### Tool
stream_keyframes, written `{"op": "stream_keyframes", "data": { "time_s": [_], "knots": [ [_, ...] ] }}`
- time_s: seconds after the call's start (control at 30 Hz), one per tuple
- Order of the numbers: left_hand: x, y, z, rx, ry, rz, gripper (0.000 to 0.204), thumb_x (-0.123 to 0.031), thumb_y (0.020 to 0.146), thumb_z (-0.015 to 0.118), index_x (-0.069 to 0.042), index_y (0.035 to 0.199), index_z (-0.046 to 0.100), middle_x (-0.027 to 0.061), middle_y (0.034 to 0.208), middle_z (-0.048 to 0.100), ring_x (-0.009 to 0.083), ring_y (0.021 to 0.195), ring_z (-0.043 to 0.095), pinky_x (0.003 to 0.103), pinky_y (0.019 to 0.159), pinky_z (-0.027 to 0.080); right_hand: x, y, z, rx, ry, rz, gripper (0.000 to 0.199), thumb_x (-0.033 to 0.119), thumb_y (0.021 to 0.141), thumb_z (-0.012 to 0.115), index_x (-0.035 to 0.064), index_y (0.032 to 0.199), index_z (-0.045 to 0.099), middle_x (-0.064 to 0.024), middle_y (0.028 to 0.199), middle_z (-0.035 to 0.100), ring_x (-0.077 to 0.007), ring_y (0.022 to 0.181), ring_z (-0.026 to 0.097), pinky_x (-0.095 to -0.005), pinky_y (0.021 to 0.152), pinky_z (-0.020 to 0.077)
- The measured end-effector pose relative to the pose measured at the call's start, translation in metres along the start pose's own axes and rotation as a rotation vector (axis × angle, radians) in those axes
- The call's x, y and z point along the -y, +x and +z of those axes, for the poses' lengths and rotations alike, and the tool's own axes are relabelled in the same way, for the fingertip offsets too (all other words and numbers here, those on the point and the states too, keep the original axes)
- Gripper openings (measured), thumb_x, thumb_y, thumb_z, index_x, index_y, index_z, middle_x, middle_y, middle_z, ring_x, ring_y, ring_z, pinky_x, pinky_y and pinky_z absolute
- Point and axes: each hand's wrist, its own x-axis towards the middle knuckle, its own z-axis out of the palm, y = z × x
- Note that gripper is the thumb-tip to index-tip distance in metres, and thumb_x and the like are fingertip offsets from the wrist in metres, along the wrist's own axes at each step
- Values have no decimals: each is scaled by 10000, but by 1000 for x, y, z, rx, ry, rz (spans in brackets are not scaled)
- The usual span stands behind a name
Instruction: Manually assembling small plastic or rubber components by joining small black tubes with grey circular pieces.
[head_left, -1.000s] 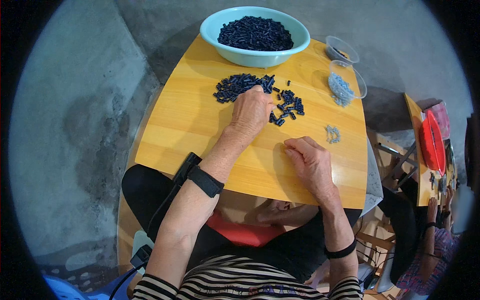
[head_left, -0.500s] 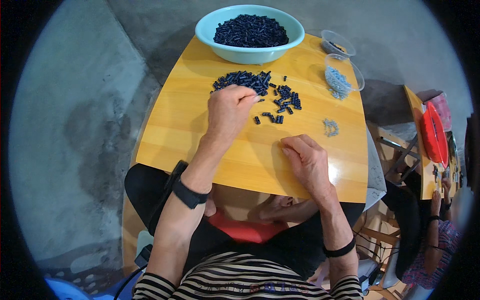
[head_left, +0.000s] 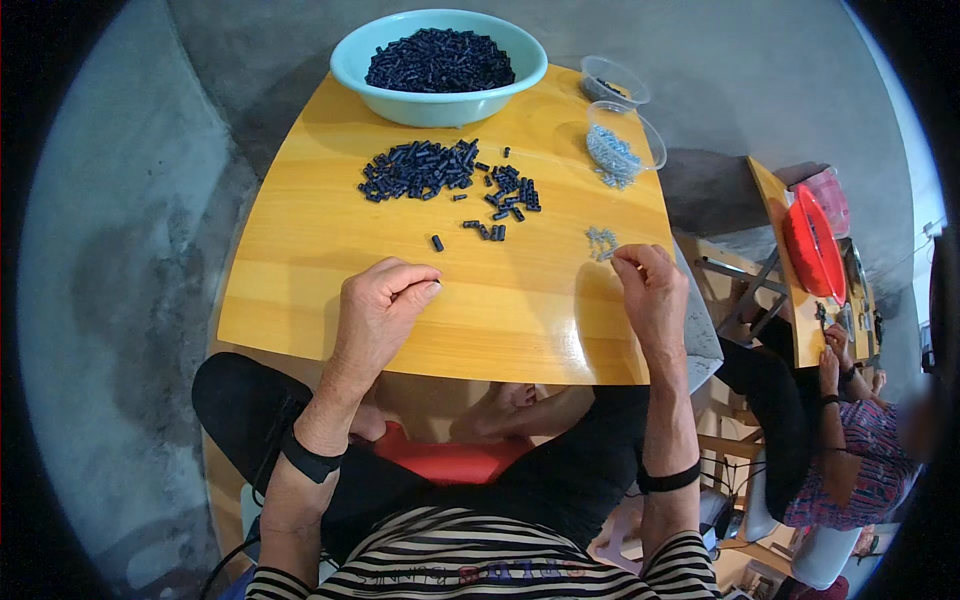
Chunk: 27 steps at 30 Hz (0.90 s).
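Hands rest over a yellow wooden table [head_left: 300, 300] in the head view. The left hand [head_left: 380, 310] has its fingertips pinched together near the table's front edge; whether a piece sits between them cannot be told. The right hand [head_left: 650, 295] is curled, fingertips closed just beside a small heap of silvery metal parts [head_left: 600, 242]. Farther back lies a scattered pile of dark cylindrical pieces [head_left: 425, 168], with one stray piece [head_left: 437, 242] nearer the left hand. Behind stands a turquoise bowl [head_left: 440, 100] full of them, and two clear plastic cups [head_left: 625, 140] sit to its right.
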Motion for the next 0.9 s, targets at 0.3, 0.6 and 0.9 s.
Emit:
{"op": "stream_keyframes", "data": {
  "time_s": [0.3, 0.6, 0.9],
  "knots": [
    [10, 2, -8, -167, -45, 32, 88, -1, 794, 657, 31, 875, 672, 49, 759, 625, 104, 651, 573, 216, 582, 450, 2, 7, 24, 54, -237, -110, 72, 114, 753, 658, 52, 785, 647, -114, 747, 590, -301, 696, 602, -386, 626, 477],
    [6, -1, -2, -36, -336, -113, 111, 0, 815, 642, 10, 918, 685, 54, 756, 635, 104, 658, 607, 212, 594, 480, 22, -4, 35, 59, -173, -248, 17, 59, 770, 624, 45, 779, 623, -129, 760, 586, -318, 717, 598, -369, 615, 478],
    [2, -7, -2, 72, -274, -56, 122, 7, 802, 652, 11, 920, 683, 47, 738, 620, 98, 648, 588, 212, 600, 478, 78, -32, 47, 534, 1048, 570, 102, 71, 889, 574, 15, 931, 648, 22, 743, 593, -42, 553, 435, -204, 482, 353]
  ]
}}
